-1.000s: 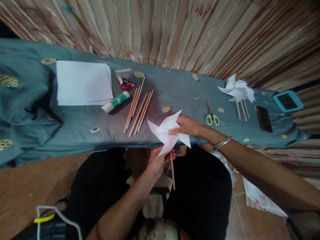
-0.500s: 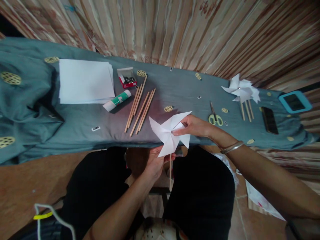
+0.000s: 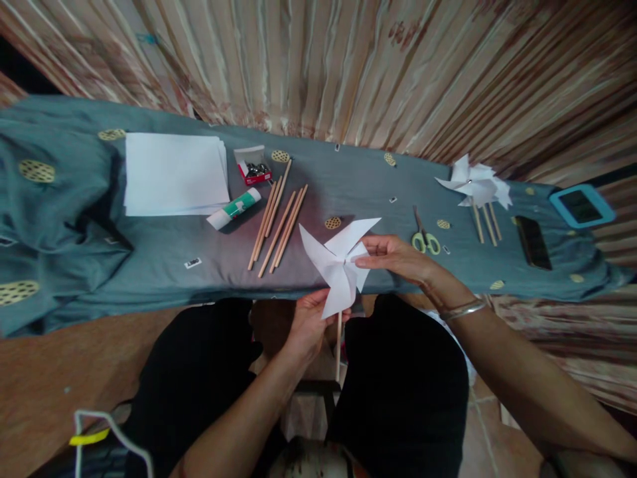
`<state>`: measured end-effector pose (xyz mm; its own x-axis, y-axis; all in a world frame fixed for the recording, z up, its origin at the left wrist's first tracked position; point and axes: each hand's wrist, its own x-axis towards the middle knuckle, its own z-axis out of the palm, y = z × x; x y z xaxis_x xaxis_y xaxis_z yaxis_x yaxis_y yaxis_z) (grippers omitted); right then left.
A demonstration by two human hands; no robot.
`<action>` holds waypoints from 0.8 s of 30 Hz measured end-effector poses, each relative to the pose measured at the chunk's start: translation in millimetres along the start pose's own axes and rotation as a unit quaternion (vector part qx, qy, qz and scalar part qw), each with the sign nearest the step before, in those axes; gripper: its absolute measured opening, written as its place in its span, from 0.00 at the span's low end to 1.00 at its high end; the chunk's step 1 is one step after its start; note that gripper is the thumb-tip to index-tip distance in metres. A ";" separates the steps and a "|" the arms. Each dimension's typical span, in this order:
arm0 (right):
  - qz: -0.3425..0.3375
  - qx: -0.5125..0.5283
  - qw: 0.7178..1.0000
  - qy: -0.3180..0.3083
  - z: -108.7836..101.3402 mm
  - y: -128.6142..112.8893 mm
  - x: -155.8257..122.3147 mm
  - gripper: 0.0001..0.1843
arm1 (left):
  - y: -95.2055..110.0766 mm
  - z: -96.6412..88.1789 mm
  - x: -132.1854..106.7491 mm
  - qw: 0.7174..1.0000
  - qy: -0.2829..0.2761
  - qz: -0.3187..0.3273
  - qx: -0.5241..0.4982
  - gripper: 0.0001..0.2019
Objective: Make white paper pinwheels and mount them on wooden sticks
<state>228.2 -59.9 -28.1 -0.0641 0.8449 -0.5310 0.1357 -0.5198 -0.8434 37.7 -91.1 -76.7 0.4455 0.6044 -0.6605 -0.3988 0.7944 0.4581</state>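
Note:
A white paper pinwheel point(image 3: 340, 269) on a wooden stick point(image 3: 339, 348) is upright at the table's front edge, with a small pin at its middle. My left hand point(image 3: 311, 324) is closed around the top of the stick, just under the blades. Part of its fingers is hidden behind the lowest blade. My right hand point(image 3: 391, 257) has a right-hand blade between thumb and fingers, the thumb tip close to the pin. A bangle circles my right wrist.
On the cloth-covered table point(image 3: 164, 245) lie white sheets point(image 3: 176, 174), a red box of pins point(image 3: 255, 171), a glue stick point(image 3: 233, 208) and several loose sticks point(image 3: 283, 229). Rightward are scissors point(image 3: 424, 240), finished pinwheels point(image 3: 478, 182), a phone point(image 3: 532, 241) and a blue-framed device point(image 3: 582, 206).
My right thumb has slid off the pinwheel's middle, slightly to the right. The blades have turned a little. My left hand stays on the stick, and the camera view has shifted slightly.

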 end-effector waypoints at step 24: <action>-0.234 0.061 0.922 0.302 36.5 4.8 -4.8 0.16 | 95.2 48.5 10.3 0.971 -0.048 0.229 0.051 0.14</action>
<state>193.1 -71.1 -32.5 0.4806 0.8770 0.0043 0.1184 -0.0600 -0.9912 43.2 -6.3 -11.1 0.3143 0.8947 -0.3175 -0.4927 0.4396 0.7510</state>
